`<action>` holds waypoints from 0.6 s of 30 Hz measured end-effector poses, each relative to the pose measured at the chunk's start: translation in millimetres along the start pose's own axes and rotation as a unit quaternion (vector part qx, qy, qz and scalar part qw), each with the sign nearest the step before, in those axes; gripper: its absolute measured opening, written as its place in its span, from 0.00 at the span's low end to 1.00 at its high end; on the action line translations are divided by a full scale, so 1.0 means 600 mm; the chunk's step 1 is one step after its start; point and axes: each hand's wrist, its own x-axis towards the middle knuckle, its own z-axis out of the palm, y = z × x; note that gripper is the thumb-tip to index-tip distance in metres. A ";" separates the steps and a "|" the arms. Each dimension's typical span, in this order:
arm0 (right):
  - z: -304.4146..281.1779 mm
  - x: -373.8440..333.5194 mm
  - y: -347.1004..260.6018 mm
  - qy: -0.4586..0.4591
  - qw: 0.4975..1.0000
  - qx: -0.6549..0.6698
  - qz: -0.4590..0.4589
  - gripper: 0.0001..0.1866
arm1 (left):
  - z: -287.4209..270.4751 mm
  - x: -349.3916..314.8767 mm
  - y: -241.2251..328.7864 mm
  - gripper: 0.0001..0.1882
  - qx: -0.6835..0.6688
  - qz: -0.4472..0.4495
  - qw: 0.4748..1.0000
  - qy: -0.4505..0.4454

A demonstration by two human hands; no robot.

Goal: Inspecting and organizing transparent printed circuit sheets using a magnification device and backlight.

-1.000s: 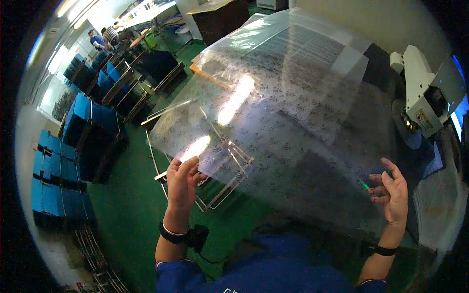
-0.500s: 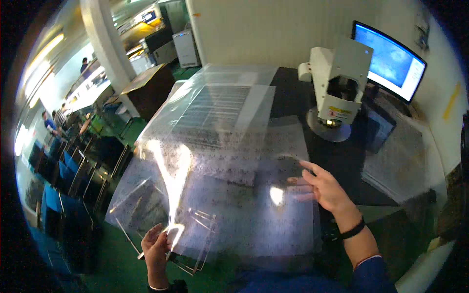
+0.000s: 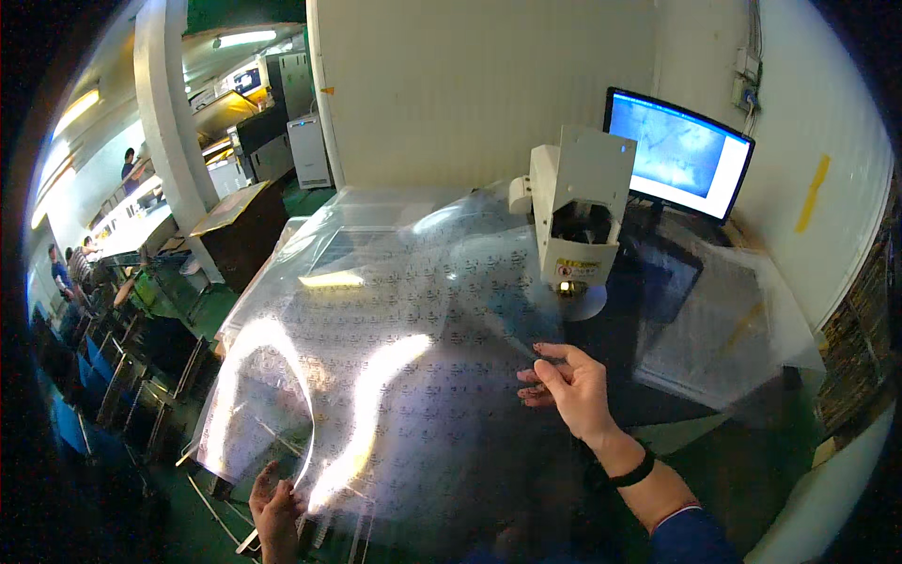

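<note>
A large clear plastic film (image 3: 451, 376), printed with rows of small dark marks, spreads over the table in front of me and reflects bright streaks of light. At its near left edge my left hand (image 3: 274, 515) is closed, pinching the film between thumb and fingers. My right hand (image 3: 568, 390) has its thumb against its fingers at the film's right edge, where a curl in the sheet runs up from the fingertips. The film's far part rises close to the white microscope-like device (image 3: 583, 188).
A monitor (image 3: 681, 155) with a bluish picture stands behind the device. More clear sheets (image 3: 705, 348) lie on the dark table's right side. A brown cabinet (image 3: 240, 230) stands beyond the left edge, with racks (image 3: 117, 371) and people farther off. A wall closes the back.
The film has shifted toward the device, and its reflections have changed shape. My right hand has gone from spread fingers to a pinch at the edge. The view has turned right.
</note>
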 end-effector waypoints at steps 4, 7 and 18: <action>-0.014 0.000 -0.011 0.043 0.999 0.012 -0.009 0.11 | 0.020 0.018 -0.003 0.21 -0.020 0.008 0.999 -0.040; -0.017 0.002 -0.014 0.065 0.996 0.028 -0.045 0.10 | 0.030 0.037 -0.006 0.22 -0.030 0.040 0.999 -0.019; -0.030 -0.003 -0.029 0.087 0.988 0.045 -0.123 0.08 | 0.034 0.055 0.017 0.18 -0.019 0.075 0.993 -0.092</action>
